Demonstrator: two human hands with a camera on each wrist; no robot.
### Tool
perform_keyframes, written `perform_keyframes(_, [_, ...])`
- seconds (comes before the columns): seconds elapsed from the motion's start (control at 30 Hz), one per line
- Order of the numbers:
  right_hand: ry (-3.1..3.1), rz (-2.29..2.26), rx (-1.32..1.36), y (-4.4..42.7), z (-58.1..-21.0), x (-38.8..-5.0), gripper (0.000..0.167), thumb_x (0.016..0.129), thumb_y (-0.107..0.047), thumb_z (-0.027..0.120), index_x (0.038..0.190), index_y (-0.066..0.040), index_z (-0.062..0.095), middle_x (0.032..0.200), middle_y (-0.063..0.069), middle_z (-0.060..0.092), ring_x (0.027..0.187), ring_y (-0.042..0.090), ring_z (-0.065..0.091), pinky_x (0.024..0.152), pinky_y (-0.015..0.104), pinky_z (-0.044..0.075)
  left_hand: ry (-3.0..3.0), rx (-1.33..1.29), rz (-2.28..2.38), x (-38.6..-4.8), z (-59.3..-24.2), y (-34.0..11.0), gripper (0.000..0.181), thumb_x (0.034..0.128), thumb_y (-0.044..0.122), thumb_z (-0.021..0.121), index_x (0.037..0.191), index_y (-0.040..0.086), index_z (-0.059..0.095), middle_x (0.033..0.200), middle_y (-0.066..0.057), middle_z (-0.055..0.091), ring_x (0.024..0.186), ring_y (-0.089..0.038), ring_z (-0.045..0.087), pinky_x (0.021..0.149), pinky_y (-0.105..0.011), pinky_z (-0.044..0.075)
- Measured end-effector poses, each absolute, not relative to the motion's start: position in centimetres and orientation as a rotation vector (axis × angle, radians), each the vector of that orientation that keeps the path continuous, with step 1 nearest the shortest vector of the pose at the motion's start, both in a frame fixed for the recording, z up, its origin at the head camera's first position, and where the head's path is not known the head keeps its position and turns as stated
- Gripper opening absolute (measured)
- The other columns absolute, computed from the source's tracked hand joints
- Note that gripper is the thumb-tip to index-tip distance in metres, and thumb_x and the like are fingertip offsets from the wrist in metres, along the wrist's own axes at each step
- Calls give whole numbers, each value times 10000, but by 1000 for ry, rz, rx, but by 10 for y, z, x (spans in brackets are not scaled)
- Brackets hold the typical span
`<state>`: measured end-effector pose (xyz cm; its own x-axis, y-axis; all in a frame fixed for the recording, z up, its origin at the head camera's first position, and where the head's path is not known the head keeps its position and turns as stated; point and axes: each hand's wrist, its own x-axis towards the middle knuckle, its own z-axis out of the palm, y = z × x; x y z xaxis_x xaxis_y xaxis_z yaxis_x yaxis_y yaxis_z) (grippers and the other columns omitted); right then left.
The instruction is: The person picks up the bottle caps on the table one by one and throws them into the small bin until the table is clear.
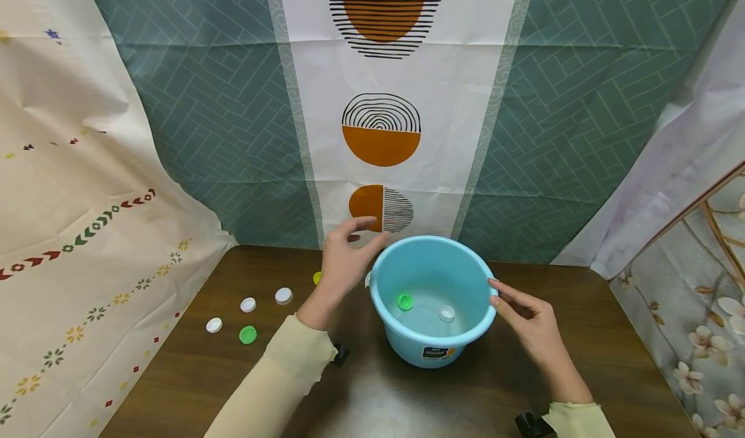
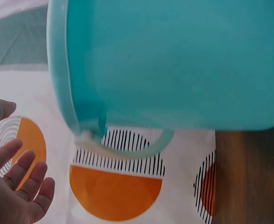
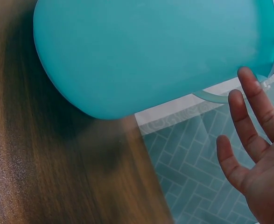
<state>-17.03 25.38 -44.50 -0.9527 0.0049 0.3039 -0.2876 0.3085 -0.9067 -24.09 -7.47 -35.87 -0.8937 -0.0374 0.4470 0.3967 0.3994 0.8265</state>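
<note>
A light blue bucket [image 1: 433,354] stands on the table with a green bottle cap [image 1: 405,302] and a whitish cap [image 1: 447,314] lying inside. My right hand [image 1: 532,325] pinches the bucket's right rim with thumb and fingertips; in the right wrist view its other fingers spread beside the outer wall. Just off the left rim, my left hand [image 1: 343,263] is raised with fingers apart and nothing held. The left wrist view shows the pale bucket handle [image 2: 141,151] hanging along the far side.
Left of the bucket lie white caps [image 1: 283,295], a green cap [image 1: 248,335] and a yellow cap [image 1: 317,277] partly hidden by the left hand. Patterned cloths [image 1: 233,134] hang behind and beside the brown table [image 1: 174,386].
</note>
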Motion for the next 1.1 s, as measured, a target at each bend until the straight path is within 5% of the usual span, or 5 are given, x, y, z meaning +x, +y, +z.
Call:
perform_keyframes(0.7, [-2304,1722,281,252,-446,-169,360,893,-140,624,1249,-90,607,1152,-101,668,953,63,658,747,226,549,-2140,-84,-1469,-266,-392,-139,403,790,435,712,1129,223,664,1062,30,673,991,-182,605,884,-423,497])
perform_keyframes(1.1, [-2314,1704,269,252,-445,-168,358,893,-150,625,1249,-109,611,1161,-1,674,945,80,659,742,243,553,-2271,117,-1349,-282,-430,-167,516,809,462,681,1241,192,600,1207,-7,629,1069,-195,587,891,-403,496])
